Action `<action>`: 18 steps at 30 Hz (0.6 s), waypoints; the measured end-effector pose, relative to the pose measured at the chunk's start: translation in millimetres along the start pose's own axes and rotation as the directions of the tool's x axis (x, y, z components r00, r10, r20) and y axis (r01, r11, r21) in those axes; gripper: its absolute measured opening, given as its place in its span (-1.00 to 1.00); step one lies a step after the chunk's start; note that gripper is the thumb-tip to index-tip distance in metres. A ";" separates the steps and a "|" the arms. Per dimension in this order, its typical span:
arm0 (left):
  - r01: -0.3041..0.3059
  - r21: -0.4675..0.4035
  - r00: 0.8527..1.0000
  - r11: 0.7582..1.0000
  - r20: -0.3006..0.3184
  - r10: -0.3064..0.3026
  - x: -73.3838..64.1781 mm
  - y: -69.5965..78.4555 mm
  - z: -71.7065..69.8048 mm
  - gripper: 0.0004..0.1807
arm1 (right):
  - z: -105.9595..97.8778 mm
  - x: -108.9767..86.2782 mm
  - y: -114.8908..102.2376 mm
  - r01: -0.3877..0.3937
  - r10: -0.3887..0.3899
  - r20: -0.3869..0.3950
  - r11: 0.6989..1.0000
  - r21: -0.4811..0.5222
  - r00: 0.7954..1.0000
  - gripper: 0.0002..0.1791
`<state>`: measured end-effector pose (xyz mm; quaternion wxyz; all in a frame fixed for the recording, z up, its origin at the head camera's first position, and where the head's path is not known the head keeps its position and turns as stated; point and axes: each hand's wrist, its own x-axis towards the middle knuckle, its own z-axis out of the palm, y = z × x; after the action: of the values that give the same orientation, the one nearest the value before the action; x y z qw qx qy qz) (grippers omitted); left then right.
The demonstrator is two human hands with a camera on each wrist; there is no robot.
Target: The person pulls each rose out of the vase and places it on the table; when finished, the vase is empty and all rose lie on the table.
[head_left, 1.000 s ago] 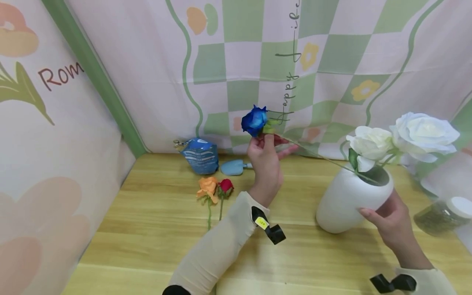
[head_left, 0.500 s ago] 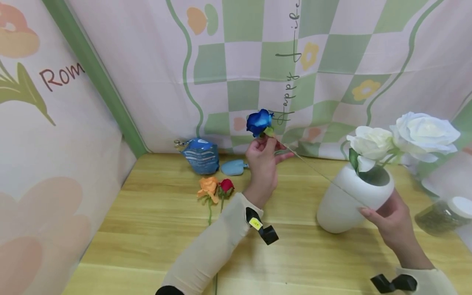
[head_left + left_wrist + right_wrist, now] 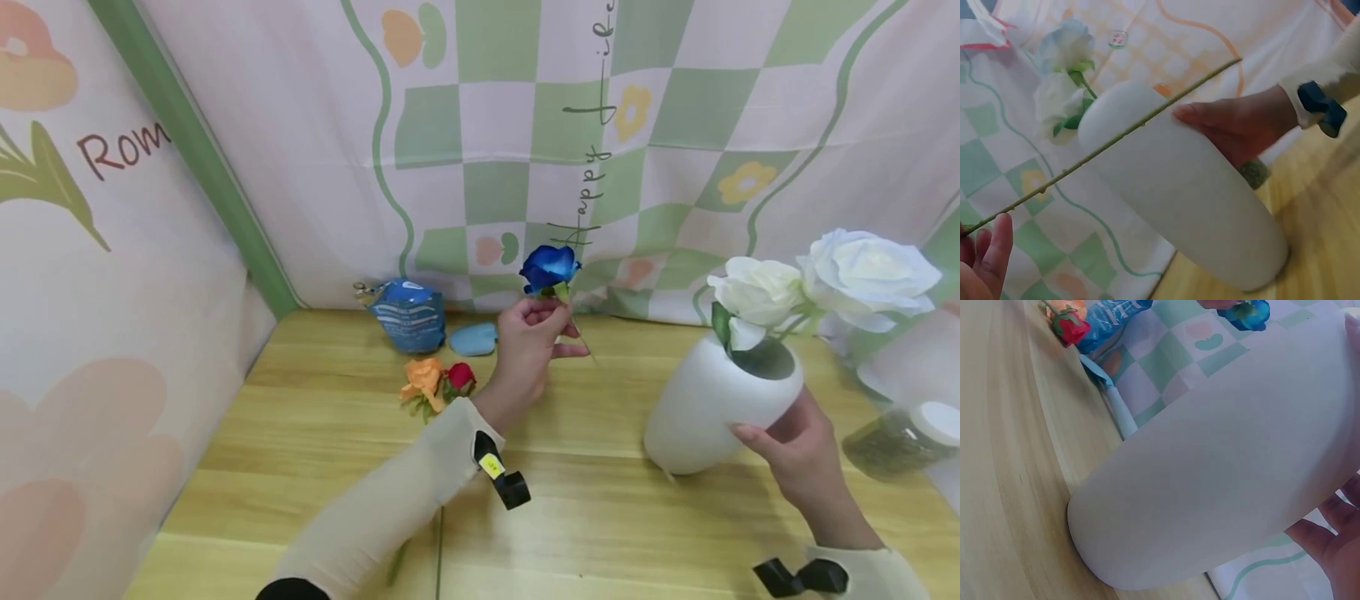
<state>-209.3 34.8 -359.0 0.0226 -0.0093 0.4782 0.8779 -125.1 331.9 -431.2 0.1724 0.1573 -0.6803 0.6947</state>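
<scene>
My left hand [image 3: 528, 342] pinches a blue rose [image 3: 550, 268] just below its bloom. The rose's long green stem [image 3: 1110, 142] runs across the front of the white vase [image 3: 705, 408] in the left wrist view, its tip outside the mouth. My right hand [image 3: 802, 454] grips the vase from the right, thumb on the near side. The vase leans, its base edge at the tabletop. Out of its mouth rise a smaller white rose [image 3: 761, 292] and a larger bluish-white rose [image 3: 870, 271].
An orange rose [image 3: 422, 382] and a red rose [image 3: 460, 377] lie left of my left hand. Behind them are a blue bag [image 3: 408, 317] and a light blue small shovel [image 3: 472, 340]. At the right sits a white-lidded jar [image 3: 900, 442]. A patterned cloth [image 3: 495, 125] backs the wooden table.
The blue rose's stem has swung down from the vase mouth to in front of the vase. My left hand has lowered, and the bloom has shifted right and down. My right hand stays put.
</scene>
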 end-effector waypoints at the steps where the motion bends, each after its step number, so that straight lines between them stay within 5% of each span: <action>1: 0.006 0.017 1.000 1.000 0.007 -0.006 -1.1 -0.8 -3.4 -0.93 | -0.2 -0.1 -0.1 0.001 -0.001 0.000 1.000 -0.003 1.000 -0.19; 9: 0.087 0.150 0.996 0.985 0.015 -0.090 -6.8 -18.1 -33.4 -0.92 | -0.1 0.9 0.2 0.000 0.000 0.000 1.000 0.019 1.000 -0.18; 18: 0.154 0.321 0.983 0.935 0.043 -0.177 -16.0 -43.4 -66.0 -0.90 | -0.6 0.6 0.2 0.000 -0.001 0.021 0.999 0.036 1.000 -0.17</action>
<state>-191.6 2.3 -430.6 0.1147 -0.0144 0.6090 0.7847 -125.7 332.6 -431.1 0.1627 0.1677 -0.6694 0.7052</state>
